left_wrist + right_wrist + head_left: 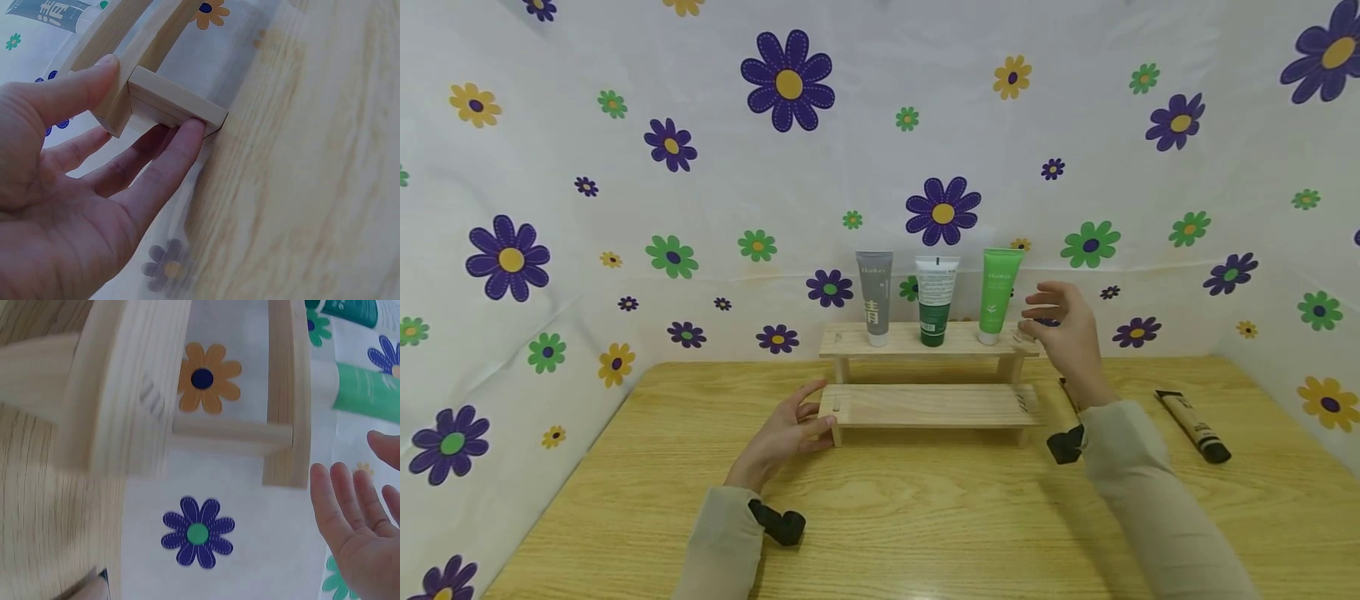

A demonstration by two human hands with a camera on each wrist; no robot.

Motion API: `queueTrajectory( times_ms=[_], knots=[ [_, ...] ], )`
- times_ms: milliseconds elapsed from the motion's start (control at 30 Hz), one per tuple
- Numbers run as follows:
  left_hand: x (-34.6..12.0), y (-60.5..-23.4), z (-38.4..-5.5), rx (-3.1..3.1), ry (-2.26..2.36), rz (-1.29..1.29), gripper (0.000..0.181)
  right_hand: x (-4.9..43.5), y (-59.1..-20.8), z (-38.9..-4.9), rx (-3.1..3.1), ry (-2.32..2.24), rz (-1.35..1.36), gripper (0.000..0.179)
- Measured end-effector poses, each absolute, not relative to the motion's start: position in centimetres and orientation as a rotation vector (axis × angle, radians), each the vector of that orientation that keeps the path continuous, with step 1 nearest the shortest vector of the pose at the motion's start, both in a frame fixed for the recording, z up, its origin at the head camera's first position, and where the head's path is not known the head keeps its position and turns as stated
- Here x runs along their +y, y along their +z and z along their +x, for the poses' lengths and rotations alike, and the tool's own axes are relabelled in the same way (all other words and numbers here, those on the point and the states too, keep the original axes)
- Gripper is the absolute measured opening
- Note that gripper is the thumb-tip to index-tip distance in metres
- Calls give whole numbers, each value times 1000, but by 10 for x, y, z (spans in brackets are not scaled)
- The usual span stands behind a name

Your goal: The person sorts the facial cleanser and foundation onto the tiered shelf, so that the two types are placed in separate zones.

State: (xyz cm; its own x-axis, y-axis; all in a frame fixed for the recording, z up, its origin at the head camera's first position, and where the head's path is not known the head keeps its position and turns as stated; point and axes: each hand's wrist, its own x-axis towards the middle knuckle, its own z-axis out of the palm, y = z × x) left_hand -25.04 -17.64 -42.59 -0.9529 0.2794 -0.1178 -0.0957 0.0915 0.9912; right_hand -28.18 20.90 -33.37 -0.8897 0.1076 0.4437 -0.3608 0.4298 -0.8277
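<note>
Gripping the wooden stand (917, 406) at its eight o'clock end with left hand (788, 427), hovering wide and empty at two o'clock with right hand (1066, 327), possibly toppling the green tube (1000, 292), upright on top at one o'clock, by jolting or brushing.

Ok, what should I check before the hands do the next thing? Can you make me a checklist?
1. Standing up on the upper shelf: ok; the grey tube, white-and-green tube and green tube are all upright there.
2. Left hand on the lower shelf: ok; it grips the left end.
3. Right hand free: ok; it holds nothing.
4. Gap between right hand and green tube: ok; they are apart.
5. Every tube up on a shelf: not ok; the tan tube lies on the table.
6. Cap on the partly hidden tube: cannot tell; that end is covered.
</note>
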Motion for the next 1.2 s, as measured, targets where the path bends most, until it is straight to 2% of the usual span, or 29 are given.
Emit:
queueTrajectory(
  times_ms=[1200],
  knots=[
    [-177,-424,-250,2082,1946,197,70,263,-343,-269,-2544,1519,89,52]
  ],
)
